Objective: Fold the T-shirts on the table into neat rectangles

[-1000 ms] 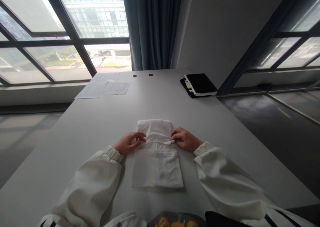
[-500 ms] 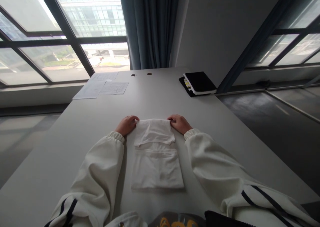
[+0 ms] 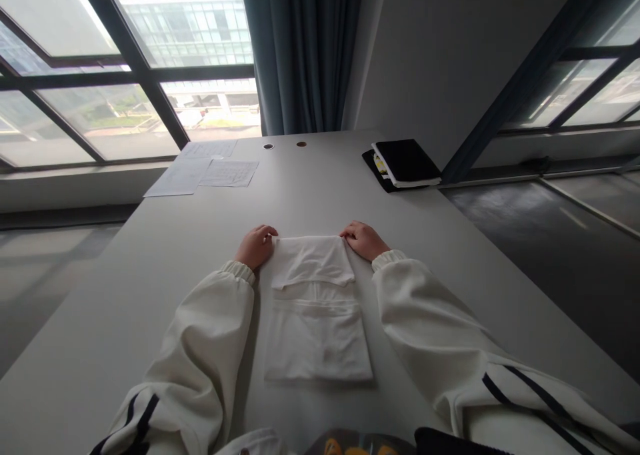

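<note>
A white folded garment [image 3: 316,308] lies flat on the grey table [image 3: 150,268] in front of me, its far part folded back toward me. My left hand [image 3: 256,245] grips the garment's far left corner with curled fingers. At the far right corner my right hand [image 3: 363,239] pinches the cloth the same way. Both arms wear white sleeves with dark stripes.
Several paper sheets [image 3: 203,173] lie at the table's far left. A black notebook stack [image 3: 404,164] sits at the far right edge. Two round cable holes [image 3: 285,145] are near the back. Windows and a dark curtain [image 3: 300,48] stand beyond the table.
Both hands moved from the fold line in the garment's middle to its far corners. Over the last half second they have stayed there.
</note>
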A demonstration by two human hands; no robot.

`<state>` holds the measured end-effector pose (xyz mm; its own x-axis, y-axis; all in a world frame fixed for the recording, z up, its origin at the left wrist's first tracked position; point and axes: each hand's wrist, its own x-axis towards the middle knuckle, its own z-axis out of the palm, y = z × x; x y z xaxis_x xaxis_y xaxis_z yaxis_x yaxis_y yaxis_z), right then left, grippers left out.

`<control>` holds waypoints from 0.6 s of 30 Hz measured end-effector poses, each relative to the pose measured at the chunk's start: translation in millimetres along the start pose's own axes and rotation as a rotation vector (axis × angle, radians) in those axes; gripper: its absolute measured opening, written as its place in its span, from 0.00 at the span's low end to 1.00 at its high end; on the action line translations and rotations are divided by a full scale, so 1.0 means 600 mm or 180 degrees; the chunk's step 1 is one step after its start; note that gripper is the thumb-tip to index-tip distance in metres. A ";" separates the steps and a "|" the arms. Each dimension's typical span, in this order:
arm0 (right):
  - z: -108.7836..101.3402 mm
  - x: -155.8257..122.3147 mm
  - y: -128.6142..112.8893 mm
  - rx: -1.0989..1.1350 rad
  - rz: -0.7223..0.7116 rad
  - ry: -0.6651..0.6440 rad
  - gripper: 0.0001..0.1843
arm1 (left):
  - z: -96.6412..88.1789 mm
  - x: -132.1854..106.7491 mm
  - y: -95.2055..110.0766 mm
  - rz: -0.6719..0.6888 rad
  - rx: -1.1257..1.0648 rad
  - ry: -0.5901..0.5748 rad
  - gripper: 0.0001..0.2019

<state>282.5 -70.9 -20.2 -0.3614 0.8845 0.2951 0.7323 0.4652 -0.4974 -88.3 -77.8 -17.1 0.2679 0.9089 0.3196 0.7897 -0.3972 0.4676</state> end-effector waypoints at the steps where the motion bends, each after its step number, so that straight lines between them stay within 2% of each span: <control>1: -0.003 -0.002 -0.007 -0.0122 -0.0039 0.0078 0.18 | 0.001 -0.002 0.016 0.0098 0.0023 0.0090 0.16; 3: -0.006 -0.009 -0.031 -0.0327 -0.0136 0.0312 0.22 | 0.010 -0.008 0.057 0.0438 0.0140 0.0093 0.18; 5: 0.001 -0.021 -0.065 -0.0400 -0.0266 0.0452 0.25 | 0.029 -0.018 0.100 0.0720 0.0306 -0.0104 0.21; 8: 0.033 -0.046 -0.115 -0.0452 -0.0435 0.0149 0.28 | 0.064 -0.036 0.138 0.0851 0.0590 -0.0560 0.28; 12: 0.080 -0.075 -0.142 -0.0761 -0.0065 -0.0367 0.32 | 0.088 -0.049 0.135 0.0649 0.0808 -0.0909 0.33; 18: 0.092 -0.088 -0.131 -0.0970 0.0362 -0.0388 0.37 | 0.083 -0.053 0.115 0.0355 0.0782 -0.0721 0.30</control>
<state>212.1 -152.0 -41.6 -0.3203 0.9365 0.1430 0.9040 0.3473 -0.2495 -15.1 -127.9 -36.2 0.4539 0.8777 0.1536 0.8505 -0.4782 0.2191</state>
